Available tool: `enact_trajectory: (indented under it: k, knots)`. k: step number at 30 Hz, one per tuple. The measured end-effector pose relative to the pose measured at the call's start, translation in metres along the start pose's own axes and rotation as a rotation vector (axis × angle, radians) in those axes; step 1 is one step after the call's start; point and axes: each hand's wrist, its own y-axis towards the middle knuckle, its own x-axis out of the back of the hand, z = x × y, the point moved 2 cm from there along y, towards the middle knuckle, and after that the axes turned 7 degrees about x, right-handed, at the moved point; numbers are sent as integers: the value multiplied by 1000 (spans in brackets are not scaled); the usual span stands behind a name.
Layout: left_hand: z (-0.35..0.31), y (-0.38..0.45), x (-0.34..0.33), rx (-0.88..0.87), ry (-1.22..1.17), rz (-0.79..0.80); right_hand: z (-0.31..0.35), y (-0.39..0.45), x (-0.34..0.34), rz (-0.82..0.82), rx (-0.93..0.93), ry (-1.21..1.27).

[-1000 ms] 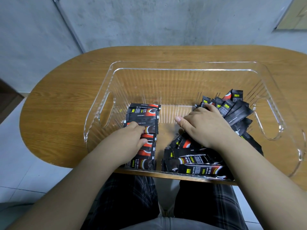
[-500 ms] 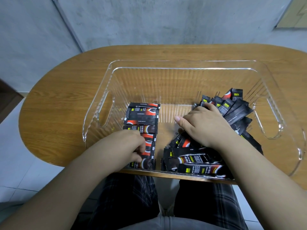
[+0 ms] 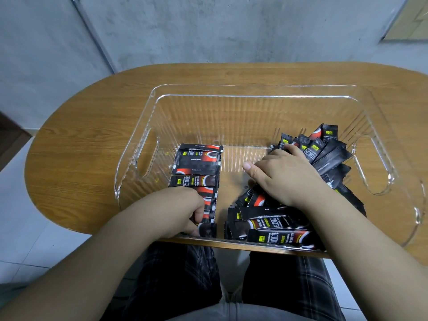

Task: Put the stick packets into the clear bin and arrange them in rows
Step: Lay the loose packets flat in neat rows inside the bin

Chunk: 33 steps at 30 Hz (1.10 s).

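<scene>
A rounded wooden bench (image 3: 76,144) is set against a grey concrete wall (image 3: 231,28), pale floor tiles (image 3: 20,228) seen at 8 o'clock. The clear bin (image 3: 252,90) holds a row of stick packets (image 3: 196,169), its near end pinched by the left hand (image 3: 183,213); the loose pile (image 3: 324,154) at 3 o'clock is pressed by the spread right hand (image 3: 287,176).

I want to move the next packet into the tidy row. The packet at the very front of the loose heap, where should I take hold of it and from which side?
Probably at its left end, coming from the bare gap between the row and the heap. That front packet lies flat and crosswise against the bin's near wall, and the right hand rests on the heap behind it. Pinch the thin flat end from above.
</scene>
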Motion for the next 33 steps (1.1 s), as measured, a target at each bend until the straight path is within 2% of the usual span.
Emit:
enact_trajectory:
  k: [4, 6, 12, 16, 20, 22, 24, 27, 30, 33]
  knots:
    - [2, -1, 1, -28, -63, 35, 0, 0, 0, 8, -5, 6]
    - [5, -5, 8, -21, -119, 4, 1, 0, 1, 6, -7, 8]
    - [-17, 12, 43, 13, -380, -416, 0, 0, 0, 43, -17, -24]
    - [-37, 52, 49, 17, -534, -513, 1, 1, 0, 47, -34, -35]
    - [-31, 63, 51, 37, -681, -538, 0, 1, -1, 48, -45, -28]
    - [-22, 51, 50, 43, -599, -553, -1, 2, -2, 54, -50, -32]
    - [-11, 33, 41, 73, -389, -537, -2, 2, -3, 51, -52, -26]
    - [-2, 13, 21, 67, -110, -382, -2, 2, -3, 43, -52, -25]
    - [4, 6, 2, 16, -149, -220, -3, 2, -4, 41, -50, -25]
    - [12, 6, -7, 58, -5, -255, -2, 2, -4, 41, -52, -21]
